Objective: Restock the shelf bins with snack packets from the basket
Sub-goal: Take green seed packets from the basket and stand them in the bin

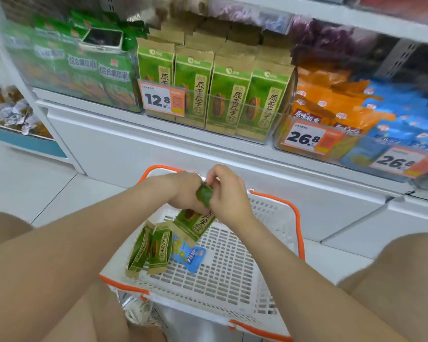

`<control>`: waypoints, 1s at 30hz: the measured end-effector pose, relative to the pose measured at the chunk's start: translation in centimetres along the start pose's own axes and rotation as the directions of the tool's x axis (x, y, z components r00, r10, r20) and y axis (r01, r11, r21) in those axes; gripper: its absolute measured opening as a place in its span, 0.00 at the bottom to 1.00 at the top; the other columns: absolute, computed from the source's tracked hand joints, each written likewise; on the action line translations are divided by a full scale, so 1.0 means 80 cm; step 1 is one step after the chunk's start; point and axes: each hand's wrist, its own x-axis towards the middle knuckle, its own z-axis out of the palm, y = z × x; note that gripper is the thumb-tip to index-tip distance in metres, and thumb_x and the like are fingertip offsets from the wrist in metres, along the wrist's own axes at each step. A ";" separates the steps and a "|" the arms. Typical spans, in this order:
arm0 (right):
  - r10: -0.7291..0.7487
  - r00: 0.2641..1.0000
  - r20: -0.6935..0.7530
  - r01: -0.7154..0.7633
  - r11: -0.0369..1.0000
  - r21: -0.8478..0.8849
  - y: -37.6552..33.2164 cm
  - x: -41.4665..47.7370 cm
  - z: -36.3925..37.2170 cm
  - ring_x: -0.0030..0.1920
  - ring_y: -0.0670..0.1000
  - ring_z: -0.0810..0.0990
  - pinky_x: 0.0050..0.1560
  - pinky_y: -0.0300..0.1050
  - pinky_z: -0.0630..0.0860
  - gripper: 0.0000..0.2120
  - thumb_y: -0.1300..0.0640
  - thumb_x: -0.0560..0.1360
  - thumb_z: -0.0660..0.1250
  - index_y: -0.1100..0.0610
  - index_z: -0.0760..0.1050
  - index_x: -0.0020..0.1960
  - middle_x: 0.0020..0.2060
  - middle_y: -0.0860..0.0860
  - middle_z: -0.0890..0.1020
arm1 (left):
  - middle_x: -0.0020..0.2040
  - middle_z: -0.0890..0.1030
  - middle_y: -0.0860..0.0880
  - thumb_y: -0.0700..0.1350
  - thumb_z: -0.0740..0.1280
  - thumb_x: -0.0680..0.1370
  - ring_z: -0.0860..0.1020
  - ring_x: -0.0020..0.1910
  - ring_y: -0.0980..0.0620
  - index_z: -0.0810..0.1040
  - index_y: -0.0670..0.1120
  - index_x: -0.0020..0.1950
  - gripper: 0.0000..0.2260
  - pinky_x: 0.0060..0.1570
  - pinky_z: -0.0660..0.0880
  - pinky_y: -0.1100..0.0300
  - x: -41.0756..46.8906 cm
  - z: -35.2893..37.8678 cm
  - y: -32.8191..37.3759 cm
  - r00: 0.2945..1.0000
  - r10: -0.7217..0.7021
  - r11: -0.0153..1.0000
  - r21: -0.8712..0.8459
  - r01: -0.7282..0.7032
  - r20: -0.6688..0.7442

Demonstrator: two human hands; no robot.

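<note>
A white basket (235,275) with an orange rim sits on the floor before the shelf. Above it my left hand (185,191) and my right hand (226,193) both grip a green sunflower-seed packet (195,223), held tilted with its lower end over the basket. Two more green seed packets (151,248) lean at the basket's left side, and a blue packet (188,255) lies beside them. On the shelf, the clear bin (208,104) with the 12.8 tag holds upright rows of the same green packets.
A bin of green vegetable-crisp bags (84,70) stands at the left with a phone (103,39) on top. Orange packets (329,104) and blue packets (400,119) fill bins at the right. My knees flank the basket on the white tiled floor.
</note>
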 end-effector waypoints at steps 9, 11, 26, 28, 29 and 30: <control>-0.109 0.975 -0.191 0.092 0.991 -0.097 -0.048 0.074 -0.123 0.44 0.44 0.79 0.43 0.38 0.72 0.12 0.54 0.79 0.72 0.50 0.73 0.59 0.46 0.43 0.79 | 0.46 0.88 0.52 0.43 0.73 0.81 0.86 0.45 0.50 0.81 0.49 0.61 0.09 0.45 0.81 0.56 -0.017 -0.044 0.042 0.884 -0.063 0.435 -0.810 -0.392 -0.462; -0.002 0.996 -0.089 -0.001 1.000 -0.028 -0.057 0.088 -0.154 0.44 0.46 0.83 0.45 0.41 0.79 0.15 0.50 0.79 0.72 0.52 0.75 0.64 0.46 0.44 0.83 | 0.55 0.88 0.48 0.42 0.69 0.83 0.86 0.56 0.46 0.80 0.48 0.65 0.11 0.57 0.81 0.47 -0.012 -0.051 0.054 0.843 -0.127 0.313 -0.828 -0.466 -0.523; 0.114 0.993 0.039 -0.120 0.975 0.186 -0.082 0.104 -0.221 0.41 0.46 0.88 0.44 0.48 0.85 0.10 0.56 0.76 0.78 0.53 0.83 0.55 0.41 0.48 0.88 | 0.52 0.87 0.48 0.52 0.58 0.88 0.85 0.55 0.46 0.83 0.49 0.58 0.14 0.57 0.83 0.45 0.002 -0.093 0.107 0.661 -0.306 0.333 -0.728 -0.600 -0.685; 0.087 0.996 0.015 -0.088 0.980 0.176 -0.083 0.106 -0.226 0.44 0.46 0.88 0.46 0.49 0.86 0.14 0.56 0.75 0.78 0.52 0.80 0.59 0.45 0.48 0.88 | 0.49 0.86 0.51 0.53 0.59 0.88 0.85 0.51 0.52 0.82 0.49 0.57 0.13 0.52 0.81 0.52 0.002 -0.100 0.113 0.625 -0.292 0.368 -0.689 -0.625 -0.724; 0.058 0.998 -0.027 -0.053 0.987 0.149 -0.085 0.107 -0.230 0.45 0.45 0.87 0.46 0.48 0.86 0.16 0.56 0.75 0.78 0.52 0.79 0.60 0.47 0.48 0.88 | 0.48 0.85 0.54 0.54 0.60 0.87 0.82 0.48 0.56 0.80 0.49 0.58 0.13 0.50 0.78 0.57 0.002 -0.103 0.115 0.599 -0.306 0.402 -0.671 -0.624 -0.740; 0.015 0.996 -0.083 -0.004 0.992 0.129 -0.087 0.109 -0.234 0.46 0.44 0.86 0.47 0.46 0.85 0.16 0.58 0.75 0.78 0.51 0.78 0.60 0.48 0.46 0.87 | 0.48 0.82 0.54 0.56 0.60 0.87 0.80 0.47 0.57 0.79 0.50 0.58 0.13 0.50 0.75 0.58 0.003 -0.105 0.116 0.555 -0.335 0.459 -0.646 -0.609 -0.761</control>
